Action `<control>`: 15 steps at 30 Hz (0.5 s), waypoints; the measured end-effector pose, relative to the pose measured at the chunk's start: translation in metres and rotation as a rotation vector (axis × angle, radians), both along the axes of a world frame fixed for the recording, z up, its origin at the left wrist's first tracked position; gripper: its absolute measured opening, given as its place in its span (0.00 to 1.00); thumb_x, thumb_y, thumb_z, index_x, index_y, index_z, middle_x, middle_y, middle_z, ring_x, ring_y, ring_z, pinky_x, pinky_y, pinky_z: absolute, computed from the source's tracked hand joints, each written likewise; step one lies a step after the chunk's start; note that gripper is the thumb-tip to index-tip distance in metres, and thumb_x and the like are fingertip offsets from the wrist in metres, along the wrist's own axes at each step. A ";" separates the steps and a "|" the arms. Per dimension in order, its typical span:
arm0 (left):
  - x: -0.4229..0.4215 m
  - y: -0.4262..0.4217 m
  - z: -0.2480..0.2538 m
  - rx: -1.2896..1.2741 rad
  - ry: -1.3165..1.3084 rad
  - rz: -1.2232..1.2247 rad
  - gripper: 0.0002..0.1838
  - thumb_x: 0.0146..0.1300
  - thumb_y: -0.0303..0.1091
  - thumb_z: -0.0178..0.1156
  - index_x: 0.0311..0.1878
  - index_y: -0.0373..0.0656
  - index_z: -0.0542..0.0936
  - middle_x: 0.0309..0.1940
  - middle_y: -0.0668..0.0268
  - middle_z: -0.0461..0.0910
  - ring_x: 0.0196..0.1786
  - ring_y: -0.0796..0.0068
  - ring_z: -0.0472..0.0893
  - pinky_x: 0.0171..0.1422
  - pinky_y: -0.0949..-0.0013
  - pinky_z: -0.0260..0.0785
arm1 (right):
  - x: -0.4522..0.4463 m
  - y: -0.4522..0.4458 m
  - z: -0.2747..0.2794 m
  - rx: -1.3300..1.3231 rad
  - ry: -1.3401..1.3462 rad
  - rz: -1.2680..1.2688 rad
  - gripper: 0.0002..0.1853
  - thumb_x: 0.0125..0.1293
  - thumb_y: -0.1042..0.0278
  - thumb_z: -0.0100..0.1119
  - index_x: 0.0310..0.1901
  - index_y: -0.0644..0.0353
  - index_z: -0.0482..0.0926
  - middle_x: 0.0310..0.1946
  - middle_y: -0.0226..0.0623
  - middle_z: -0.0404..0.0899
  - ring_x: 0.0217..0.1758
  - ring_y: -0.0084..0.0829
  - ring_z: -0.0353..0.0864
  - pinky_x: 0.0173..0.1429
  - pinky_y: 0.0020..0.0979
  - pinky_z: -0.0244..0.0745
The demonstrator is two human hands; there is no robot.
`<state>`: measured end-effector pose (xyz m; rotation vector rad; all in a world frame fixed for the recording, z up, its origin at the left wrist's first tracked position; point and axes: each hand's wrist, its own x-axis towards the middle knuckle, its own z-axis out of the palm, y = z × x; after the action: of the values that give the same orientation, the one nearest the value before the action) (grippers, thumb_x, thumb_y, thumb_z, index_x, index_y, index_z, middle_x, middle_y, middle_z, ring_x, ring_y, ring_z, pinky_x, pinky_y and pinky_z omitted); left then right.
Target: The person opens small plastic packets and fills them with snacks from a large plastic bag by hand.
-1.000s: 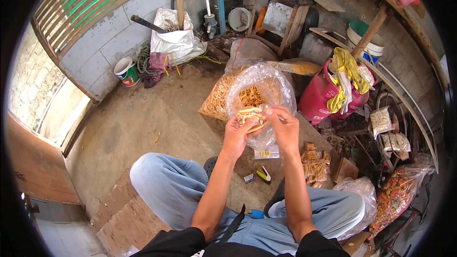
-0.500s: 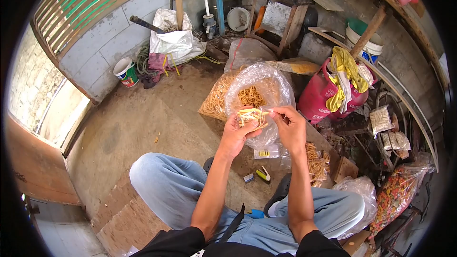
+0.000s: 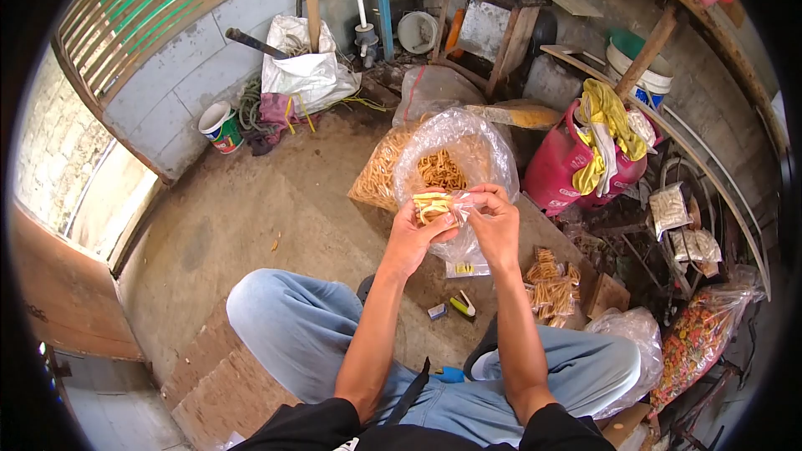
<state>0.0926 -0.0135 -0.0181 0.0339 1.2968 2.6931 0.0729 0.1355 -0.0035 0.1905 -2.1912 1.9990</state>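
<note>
Between my hands is a small clear plastic packet of yellow stick snacks [image 3: 431, 205]. My left hand [image 3: 409, 238] grips its filled end. At the packet's other end, my right hand [image 3: 494, 225] pinches the loose plastic. Just beyond them a large clear bag of brown stick snacks [image 3: 380, 169] stands with its mouth rolled open. On the floor below my hands lie a green stapler [image 3: 462, 305] and a small staple box [image 3: 437, 311]. Several filled snack packets [image 3: 553, 288] are piled to the right of my right forearm.
Pink gas cylinders [image 3: 555, 167] with a yellow cloth [image 3: 603, 121] over them stand at the right. A bag of colourful snacks [image 3: 697, 338] leans at the lower right. A paint bucket [image 3: 220, 127] and a white sack [image 3: 309, 71] are at the back left.
My right hand has moved left, closer to my left hand, and now pinches the packet's plastic nearer its contents. My left hand stays in nearly the same place.
</note>
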 end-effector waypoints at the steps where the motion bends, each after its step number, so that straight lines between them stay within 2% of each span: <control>1: 0.000 0.001 0.001 0.000 0.000 0.000 0.23 0.60 0.23 0.62 0.58 0.44 0.70 0.50 0.65 0.77 0.49 0.76 0.80 0.48 0.69 0.80 | 0.000 -0.001 -0.001 0.056 0.048 -0.034 0.07 0.54 0.76 0.66 0.37 0.60 0.85 0.42 0.33 0.75 0.47 0.25 0.74 0.49 0.26 0.69; 5: 0.000 0.006 0.000 -0.014 0.003 0.047 0.22 0.61 0.22 0.61 0.58 0.44 0.69 0.49 0.65 0.77 0.49 0.75 0.80 0.49 0.69 0.80 | 0.007 -0.010 0.006 0.196 0.136 -0.131 0.06 0.57 0.74 0.65 0.37 0.61 0.85 0.43 0.36 0.75 0.48 0.29 0.74 0.52 0.29 0.69; 9: -0.006 0.009 -0.011 0.050 0.003 0.112 0.21 0.63 0.20 0.59 0.58 0.43 0.68 0.48 0.64 0.77 0.48 0.74 0.80 0.50 0.70 0.80 | 0.010 -0.019 0.008 0.203 0.193 -0.125 0.06 0.59 0.74 0.62 0.37 0.62 0.85 0.46 0.39 0.75 0.50 0.33 0.74 0.54 0.31 0.68; 11: -0.008 0.007 -0.012 0.060 0.003 0.135 0.21 0.63 0.20 0.58 0.58 0.43 0.67 0.48 0.64 0.77 0.48 0.74 0.80 0.51 0.70 0.80 | 0.009 -0.019 0.006 0.200 0.280 -0.056 0.07 0.61 0.74 0.59 0.38 0.62 0.85 0.51 0.41 0.74 0.53 0.34 0.72 0.56 0.31 0.67; 15: -0.009 0.006 -0.013 0.071 0.014 0.163 0.22 0.63 0.21 0.58 0.59 0.43 0.66 0.48 0.63 0.77 0.47 0.74 0.80 0.50 0.71 0.79 | 0.007 -0.015 0.002 0.103 0.244 0.016 0.08 0.62 0.72 0.58 0.40 0.62 0.84 0.55 0.42 0.72 0.56 0.36 0.70 0.58 0.34 0.65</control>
<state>0.0837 -0.0080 -0.0307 -0.0468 1.2593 2.8798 0.0801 0.1202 -0.0019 0.4413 -2.1427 1.7652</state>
